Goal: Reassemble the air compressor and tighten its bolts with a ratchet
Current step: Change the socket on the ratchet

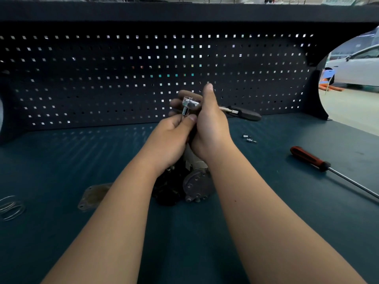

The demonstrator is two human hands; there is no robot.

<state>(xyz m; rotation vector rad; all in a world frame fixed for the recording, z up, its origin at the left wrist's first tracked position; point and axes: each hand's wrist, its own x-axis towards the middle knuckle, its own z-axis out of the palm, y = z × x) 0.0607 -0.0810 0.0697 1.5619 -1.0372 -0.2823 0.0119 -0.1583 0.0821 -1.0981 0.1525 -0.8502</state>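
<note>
Left hand (pixel 172 136): thumb and fingers pinch the lower end of the socket (pixel 185 111).
Right hand (pixel 211 128): fingers are curled round the ratchet (pixel 189 103) behind its head.
Air compressor (pixel 196 181): below the fingers, between the 2 wrists.
2 bolts (pixel 249 138): right of the fingers, apart from them.
Screwdriver (pixel 307 157): farther right.

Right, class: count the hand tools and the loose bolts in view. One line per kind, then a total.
ratchet: 1
screwdriver: 1
loose bolts: 2
Total: 4
</note>
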